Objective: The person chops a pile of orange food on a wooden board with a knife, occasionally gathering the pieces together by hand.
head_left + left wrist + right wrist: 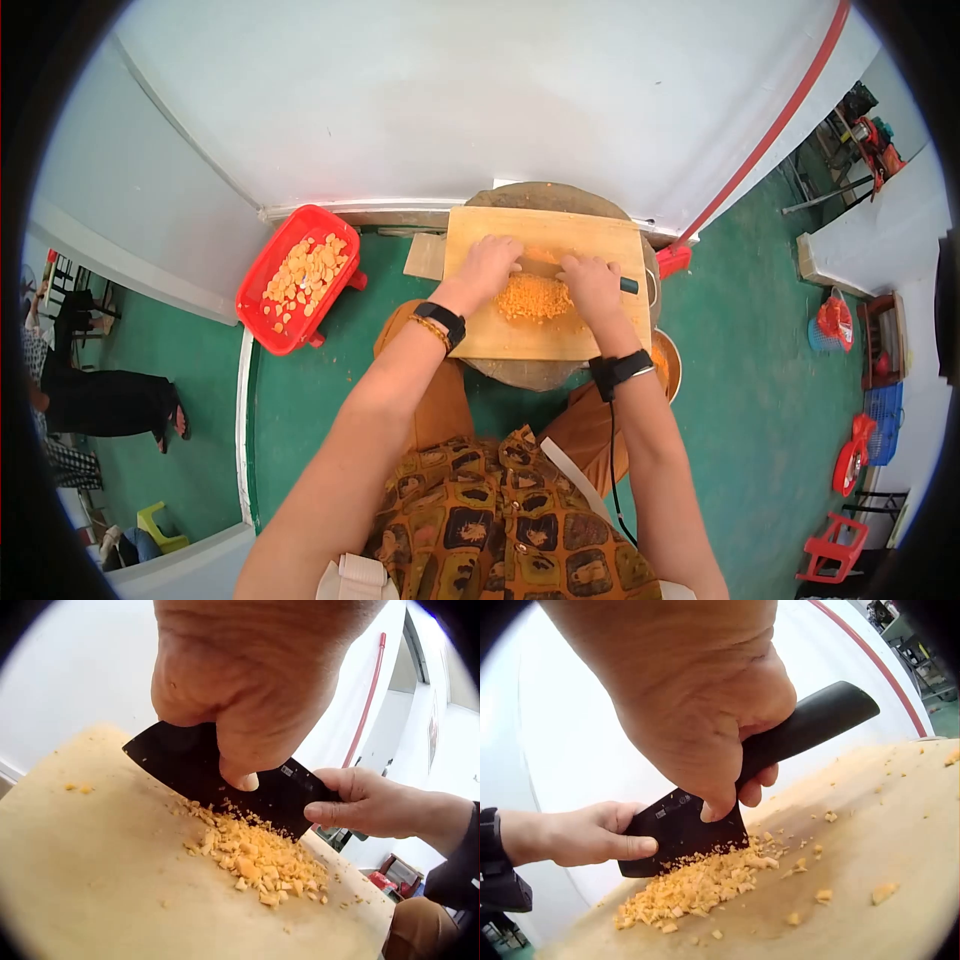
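Note:
A black cleaver (184, 761) stands on edge, its blade lying across the wooden cutting board (480, 335). My left hand (490, 264) pinches the blade near its far end, thumb on the face toward me. At the other end, my right hand (594, 286) grips where the black handle (817, 724) meets the blade, and the handle's butt sticks out past the palm. Along the cutting edge, on my side, lies a heap of finely chopped orange bits (259, 859). Larger loose pieces (823, 896) are scattered on the board near the right hand.
A red plastic tub (252, 325) with orange slices (305, 270) stands on the green floor to the left. Under the board is a round support (520, 374). A bowl (675, 370) sits low by the board's right corner, and a white wall (420, 110) rises just behind.

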